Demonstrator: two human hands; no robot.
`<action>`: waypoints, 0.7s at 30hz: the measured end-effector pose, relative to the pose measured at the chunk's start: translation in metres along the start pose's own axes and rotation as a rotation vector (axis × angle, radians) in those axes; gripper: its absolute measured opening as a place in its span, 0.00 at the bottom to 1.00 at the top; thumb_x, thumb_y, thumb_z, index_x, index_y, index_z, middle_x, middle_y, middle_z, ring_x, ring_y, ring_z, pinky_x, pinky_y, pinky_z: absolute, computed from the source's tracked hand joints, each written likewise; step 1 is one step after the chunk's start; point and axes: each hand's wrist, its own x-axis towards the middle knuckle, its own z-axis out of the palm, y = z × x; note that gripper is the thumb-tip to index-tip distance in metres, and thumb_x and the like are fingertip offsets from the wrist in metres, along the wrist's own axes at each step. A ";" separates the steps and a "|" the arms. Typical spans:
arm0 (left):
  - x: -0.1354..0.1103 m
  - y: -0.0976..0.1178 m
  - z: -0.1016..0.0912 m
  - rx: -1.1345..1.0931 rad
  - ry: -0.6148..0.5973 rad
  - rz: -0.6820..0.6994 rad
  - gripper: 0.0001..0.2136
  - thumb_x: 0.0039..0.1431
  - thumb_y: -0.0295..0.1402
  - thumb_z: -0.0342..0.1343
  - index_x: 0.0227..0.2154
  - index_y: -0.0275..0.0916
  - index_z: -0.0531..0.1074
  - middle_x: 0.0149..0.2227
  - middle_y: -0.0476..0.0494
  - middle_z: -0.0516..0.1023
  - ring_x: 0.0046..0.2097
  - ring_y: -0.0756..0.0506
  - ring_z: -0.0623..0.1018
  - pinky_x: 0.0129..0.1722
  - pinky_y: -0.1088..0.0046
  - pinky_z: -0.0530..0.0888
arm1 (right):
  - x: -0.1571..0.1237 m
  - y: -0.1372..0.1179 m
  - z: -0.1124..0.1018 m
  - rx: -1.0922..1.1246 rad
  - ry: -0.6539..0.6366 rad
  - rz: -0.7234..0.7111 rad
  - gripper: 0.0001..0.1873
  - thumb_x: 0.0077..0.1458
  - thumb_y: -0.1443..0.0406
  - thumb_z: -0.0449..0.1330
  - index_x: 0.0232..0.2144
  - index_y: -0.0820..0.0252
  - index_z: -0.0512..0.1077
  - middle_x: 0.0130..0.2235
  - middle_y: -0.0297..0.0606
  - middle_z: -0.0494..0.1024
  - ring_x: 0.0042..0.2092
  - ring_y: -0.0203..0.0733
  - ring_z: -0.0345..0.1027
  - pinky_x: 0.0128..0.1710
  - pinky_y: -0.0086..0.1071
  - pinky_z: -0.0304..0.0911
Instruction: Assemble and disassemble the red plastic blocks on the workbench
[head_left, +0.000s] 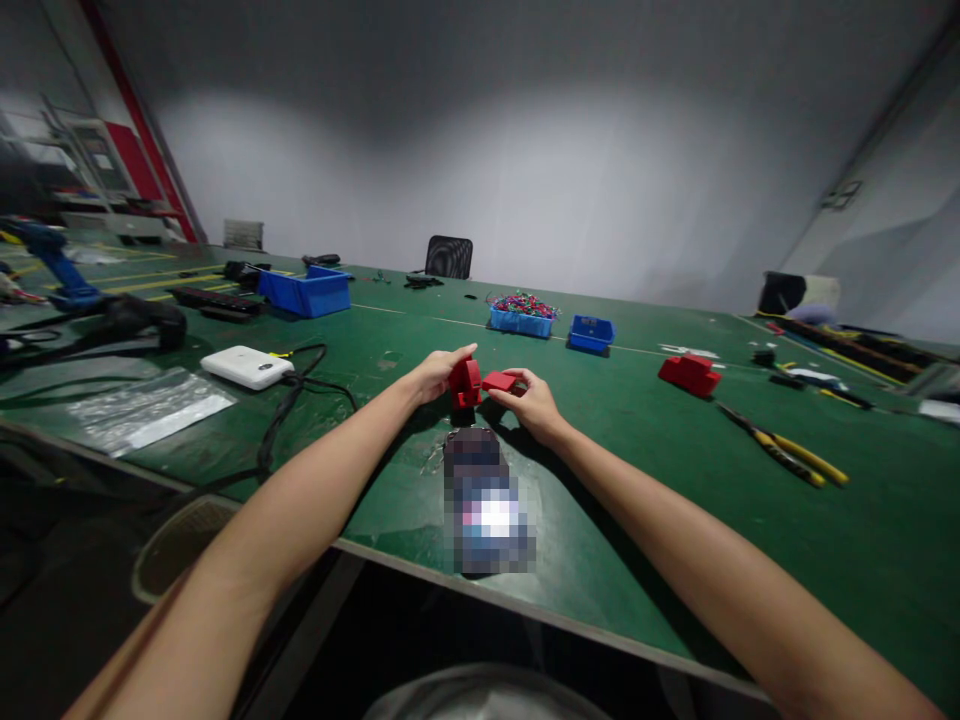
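My left hand (pixel 435 374) is closed on a red plastic block with a rounded top (pixel 466 384), held upright just above the table. In my right hand (pixel 534 402) is a smaller flat red piece (pixel 498 381), pinched between thumb and fingers. A narrow gap separates the two red parts. Directly below them on the green table (pixel 600 560) lies a pixelated, phone-shaped object (pixel 484 510) with a bright patch. Another red block (pixel 690 374) rests off to the right, away from both hands.
Yellow-handled pliers (pixel 795 452) lie at right. Farther back stand a light-blue bin (pixel 521 321) of small coloured pieces, a blue tray (pixel 592 334) and a larger blue bin (pixel 307 292). At left are a white device (pixel 247 367), black cables (pixel 281 420) and a clear plastic bag (pixel 150 410).
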 end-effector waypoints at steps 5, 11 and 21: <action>0.000 0.000 0.000 0.022 0.002 0.001 0.17 0.48 0.45 0.64 0.25 0.33 0.71 0.21 0.46 0.74 0.22 0.49 0.73 0.28 0.71 0.70 | 0.000 -0.002 -0.001 0.041 -0.023 -0.026 0.29 0.34 0.65 0.68 0.42 0.59 0.64 0.40 0.37 0.74 0.38 0.39 0.70 0.39 0.34 0.67; 0.004 -0.002 -0.003 0.034 -0.014 0.019 0.18 0.45 0.46 0.65 0.23 0.34 0.70 0.20 0.48 0.73 0.20 0.50 0.71 0.24 0.73 0.67 | -0.001 -0.002 -0.003 0.102 -0.077 0.035 0.29 0.37 0.61 0.69 0.43 0.59 0.65 0.36 0.36 0.75 0.35 0.38 0.70 0.37 0.33 0.66; 0.002 -0.001 -0.002 0.027 -0.016 0.021 0.18 0.45 0.45 0.65 0.24 0.34 0.70 0.21 0.49 0.73 0.21 0.51 0.71 0.25 0.73 0.67 | 0.008 -0.010 -0.002 0.546 -0.034 0.253 0.20 0.37 0.59 0.70 0.32 0.58 0.69 0.27 0.31 0.72 0.23 0.31 0.61 0.24 0.28 0.61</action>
